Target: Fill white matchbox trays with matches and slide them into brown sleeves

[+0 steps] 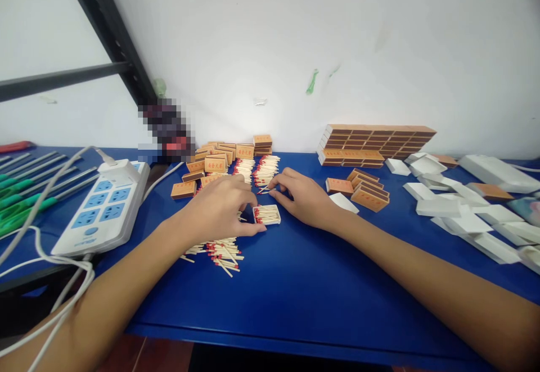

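A small white matchbox tray point(273, 207) filled with red-tipped matches sits on the blue table. My left hand point(221, 206) curls around the tray's left end, thumb at the near side and fingers at the far side. Just beyond the tray, my right hand point(301, 196) pinches at a couple of matches point(263, 191) with thumb and forefinger. Behind them lies a pile of loose matches point(266, 169). Another loose heap of matches point(223, 252) spreads in front of my left hand, which partly hides the matches beneath it.
Orange matchboxes point(215, 164) are piled at the back left, with a neat stack of matchboxes point(379, 138) against the wall. White empty trays point(464, 214) lie scattered at right. A power strip point(105, 203), white cables point(40, 242) and green-handled tools point(29, 203) occupy the left.
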A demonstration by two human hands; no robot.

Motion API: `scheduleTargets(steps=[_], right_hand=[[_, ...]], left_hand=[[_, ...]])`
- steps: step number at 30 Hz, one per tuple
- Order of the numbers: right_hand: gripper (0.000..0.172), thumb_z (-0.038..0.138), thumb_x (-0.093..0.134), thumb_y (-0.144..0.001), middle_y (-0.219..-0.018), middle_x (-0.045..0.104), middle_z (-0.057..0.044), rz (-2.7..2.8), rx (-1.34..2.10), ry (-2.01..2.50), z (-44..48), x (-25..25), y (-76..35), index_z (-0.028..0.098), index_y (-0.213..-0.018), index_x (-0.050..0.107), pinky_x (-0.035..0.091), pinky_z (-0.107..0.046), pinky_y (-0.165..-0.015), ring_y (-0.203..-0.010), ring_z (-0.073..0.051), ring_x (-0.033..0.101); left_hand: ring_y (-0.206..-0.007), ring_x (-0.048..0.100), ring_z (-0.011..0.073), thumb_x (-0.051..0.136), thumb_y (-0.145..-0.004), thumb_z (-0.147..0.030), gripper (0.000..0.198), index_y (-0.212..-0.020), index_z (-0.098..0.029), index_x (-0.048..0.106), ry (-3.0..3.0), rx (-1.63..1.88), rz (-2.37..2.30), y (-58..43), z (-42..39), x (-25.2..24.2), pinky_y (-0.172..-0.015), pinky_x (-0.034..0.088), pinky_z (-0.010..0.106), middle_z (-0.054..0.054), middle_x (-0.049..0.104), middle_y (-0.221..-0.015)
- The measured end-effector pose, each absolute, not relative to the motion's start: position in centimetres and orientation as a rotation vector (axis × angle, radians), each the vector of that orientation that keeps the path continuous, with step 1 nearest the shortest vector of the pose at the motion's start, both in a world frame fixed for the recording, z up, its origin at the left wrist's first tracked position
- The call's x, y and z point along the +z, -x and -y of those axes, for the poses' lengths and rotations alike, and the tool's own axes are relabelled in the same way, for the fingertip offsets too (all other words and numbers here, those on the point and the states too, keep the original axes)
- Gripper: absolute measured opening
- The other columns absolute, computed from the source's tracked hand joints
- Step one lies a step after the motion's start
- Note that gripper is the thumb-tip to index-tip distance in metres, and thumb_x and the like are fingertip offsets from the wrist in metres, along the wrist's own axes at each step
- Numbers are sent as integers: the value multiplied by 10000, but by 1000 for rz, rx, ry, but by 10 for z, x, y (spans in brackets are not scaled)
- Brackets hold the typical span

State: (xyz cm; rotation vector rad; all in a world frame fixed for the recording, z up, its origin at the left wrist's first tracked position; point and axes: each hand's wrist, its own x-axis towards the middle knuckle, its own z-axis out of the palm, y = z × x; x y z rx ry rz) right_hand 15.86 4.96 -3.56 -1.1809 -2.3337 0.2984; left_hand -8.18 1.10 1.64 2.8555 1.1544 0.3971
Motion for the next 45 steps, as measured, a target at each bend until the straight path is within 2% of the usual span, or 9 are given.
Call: scheduleTargets(steps=[4, 11, 14, 19, 24, 29, 37, 45], right_hand=[[80, 249, 639, -1030, -973, 596, -32, 2345, 352, 1288, -49, -30, -157, 197, -978, 669, 401, -305, -734, -824, -175, 565], [103, 232, 592, -1050, -1025, 616, -60, 2389, 362, 1417, -45, -19, -166, 185, -981, 652, 401, -316, -754, -836, -186, 567], [156, 298, 590, -1055, -945, 626, -43, 2313, 474, 1445, -43, -14, -174, 194, -964, 662, 396, -312, -728, -821, -188, 567], [292, 468, 573, -1049, -771, 602, 5, 2201, 755, 1507, -33, -4, -179, 213, -959, 684, 359, -302, -619, -692, -169, 521], [189, 341, 597, -1040, -861, 614, -18, 2270, 609, 1302, -19, -3, -172, 205, -932, 673, 396, -309, -695, -778, -172, 539], [146, 297, 592, -1053, -917, 599, -15, 2339, 606, 1163, -11, -12, -164, 215, -948, 651, 397, -301, -686, -785, -159, 542], [70, 267, 639, -1033, -929, 589, -5, 2368, 557, 1135, -9, -15, -160, 216, -992, 666, 383, -290, -681, -761, -139, 543], [115, 308, 633, -1034, -934, 599, -21, 2427, 509, 1125, -7, -6, -171, 213, -981, 674, 392, -294, -668, -778, -151, 561]], left_hand=[[-807, 618, 215, 846, -840, -514, 340, -906, -185, 789, -2854, 405, -1148, 82, -11, 16, -737, 421, 347, 25, 669, -777], [-812, 619, 218, 843, -847, -508, 338, -923, -183, 789, -2861, 404, -1134, 82, -11, 16, -739, 419, 347, 24, 664, -771], [-802, 616, 216, 840, -847, -519, 348, -911, -181, 787, -2869, 395, -1137, 82, -12, 16, -733, 413, 346, 27, 664, -769], [-798, 609, 215, 844, -843, -520, 350, -894, -178, 787, -2870, 400, -1147, 81, -12, 15, -720, 411, 343, 33, 664, -776], [-790, 606, 214, 837, -848, -523, 352, -914, -180, 795, -2884, 406, -1134, 81, -12, 15, -715, 404, 345, 21, 654, -747], [-780, 603, 205, 829, -858, -515, 343, -915, -178, 796, -2884, 407, -1136, 81, -11, 16, -718, 403, 345, 20, 649, -756], [-780, 599, 207, 831, -852, -523, 348, -883, -179, 785, -2871, 408, -1121, 81, -11, 15, -714, 399, 345, 20, 646, -752], [-792, 597, 211, 835, -854, -564, 393, -933, -180, 802, -2854, 435, -1067, 80, -12, 12, -707, 404, 336, 31, 656, -776]])
